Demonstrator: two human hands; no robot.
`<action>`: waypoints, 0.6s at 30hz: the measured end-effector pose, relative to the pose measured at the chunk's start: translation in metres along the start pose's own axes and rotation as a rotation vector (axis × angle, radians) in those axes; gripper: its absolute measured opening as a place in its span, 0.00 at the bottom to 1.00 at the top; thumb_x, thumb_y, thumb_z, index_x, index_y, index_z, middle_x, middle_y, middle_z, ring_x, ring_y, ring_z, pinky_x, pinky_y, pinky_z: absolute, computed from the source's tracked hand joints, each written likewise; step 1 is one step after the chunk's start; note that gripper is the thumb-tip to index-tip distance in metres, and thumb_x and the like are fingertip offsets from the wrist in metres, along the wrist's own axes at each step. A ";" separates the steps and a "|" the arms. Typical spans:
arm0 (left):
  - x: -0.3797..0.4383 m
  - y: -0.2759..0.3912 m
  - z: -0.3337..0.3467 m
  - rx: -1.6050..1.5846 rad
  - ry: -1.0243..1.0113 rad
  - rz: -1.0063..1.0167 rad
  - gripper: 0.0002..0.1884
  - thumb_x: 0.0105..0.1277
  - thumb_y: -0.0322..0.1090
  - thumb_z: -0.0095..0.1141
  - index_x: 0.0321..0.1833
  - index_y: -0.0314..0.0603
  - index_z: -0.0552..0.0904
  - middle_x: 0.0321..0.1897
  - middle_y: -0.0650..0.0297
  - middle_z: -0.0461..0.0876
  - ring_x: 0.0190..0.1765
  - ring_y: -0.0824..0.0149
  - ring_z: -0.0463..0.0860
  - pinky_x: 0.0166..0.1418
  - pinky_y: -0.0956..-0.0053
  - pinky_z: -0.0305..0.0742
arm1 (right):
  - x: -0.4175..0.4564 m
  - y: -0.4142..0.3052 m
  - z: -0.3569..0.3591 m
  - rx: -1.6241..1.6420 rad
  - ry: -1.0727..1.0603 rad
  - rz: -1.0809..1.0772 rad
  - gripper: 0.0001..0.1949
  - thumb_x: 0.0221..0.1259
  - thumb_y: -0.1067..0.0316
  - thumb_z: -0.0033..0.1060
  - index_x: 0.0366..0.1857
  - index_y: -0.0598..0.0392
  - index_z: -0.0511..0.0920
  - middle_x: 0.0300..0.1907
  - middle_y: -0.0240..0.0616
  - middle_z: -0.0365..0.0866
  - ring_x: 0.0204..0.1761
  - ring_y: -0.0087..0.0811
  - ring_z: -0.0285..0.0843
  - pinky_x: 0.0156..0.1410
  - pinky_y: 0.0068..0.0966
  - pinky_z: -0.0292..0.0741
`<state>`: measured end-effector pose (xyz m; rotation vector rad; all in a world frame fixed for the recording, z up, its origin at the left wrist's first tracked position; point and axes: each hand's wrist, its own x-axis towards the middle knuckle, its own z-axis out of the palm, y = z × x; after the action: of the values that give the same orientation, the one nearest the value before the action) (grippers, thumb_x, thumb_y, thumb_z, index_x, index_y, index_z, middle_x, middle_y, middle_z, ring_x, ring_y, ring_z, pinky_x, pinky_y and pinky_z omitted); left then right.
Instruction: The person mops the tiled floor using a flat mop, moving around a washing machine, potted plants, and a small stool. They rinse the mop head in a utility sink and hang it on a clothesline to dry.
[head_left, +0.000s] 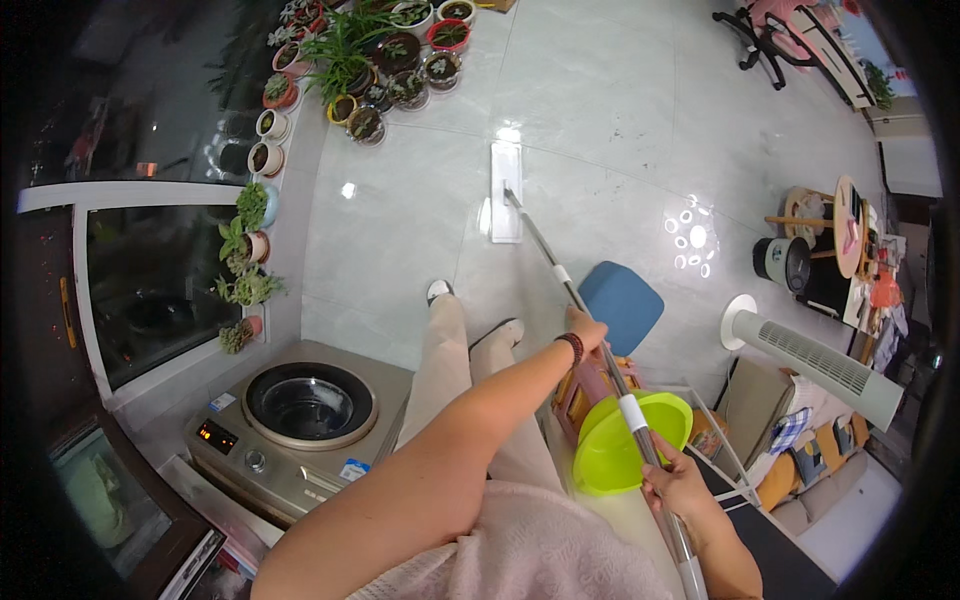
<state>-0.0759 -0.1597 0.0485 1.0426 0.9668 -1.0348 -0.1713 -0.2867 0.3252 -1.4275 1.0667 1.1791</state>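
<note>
A flat mop with a metal pole (538, 238) runs from the floor up past my right side. Its white rectangular mop head (506, 217) lies flat on the grey tiles ahead of my feet. My left hand (587, 331), with a dark beaded bracelet at the wrist, grips the pole's middle. Lower down, near a white collar on the pole, my right hand (672, 477) is closed around it, thumb on top. Behind the pole, between my hands, is a lime-green plastic basin (600, 454). A blue stool seat (626, 307) stands beside my left hand.
Several potted plants (397, 56) crowd the floor by the window, others line the sill. A front-loading washing machine (217, 397) is at my left. To the right stand a white tower fan (817, 360), a lidded bin (784, 264) and a round wooden table (847, 225). An office chair (765, 45) is farther off.
</note>
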 end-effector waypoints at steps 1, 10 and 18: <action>0.003 0.003 0.008 -0.038 -0.028 0.004 0.36 0.54 0.22 0.48 0.60 0.43 0.40 0.37 0.51 0.70 0.26 0.60 0.79 0.22 0.64 0.77 | -0.004 -0.006 -0.003 -0.044 0.027 -0.004 0.29 0.58 0.78 0.48 0.66 0.45 0.57 0.16 0.34 0.69 0.10 0.24 0.62 0.15 0.22 0.62; 0.046 0.065 0.018 -0.040 -0.161 0.036 0.28 0.55 0.23 0.51 0.53 0.42 0.49 0.33 0.56 0.69 0.28 0.63 0.79 0.27 0.65 0.79 | 0.021 -0.056 0.023 -0.145 0.118 -0.123 0.31 0.58 0.76 0.49 0.67 0.48 0.54 0.15 0.30 0.65 0.10 0.21 0.60 0.15 0.19 0.60; 0.056 0.077 -0.018 0.208 -0.276 -0.073 0.22 0.58 0.27 0.51 0.48 0.44 0.52 0.30 0.59 0.71 0.28 0.65 0.80 0.26 0.64 0.79 | 0.035 -0.045 0.051 0.358 -0.053 -0.010 0.37 0.55 0.77 0.53 0.68 0.42 0.47 0.17 0.32 0.68 0.10 0.24 0.64 0.14 0.22 0.61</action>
<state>0.0090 -0.1392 0.0064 1.0057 0.6867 -1.3225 -0.1291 -0.2310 0.2936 -1.1154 1.1655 0.9553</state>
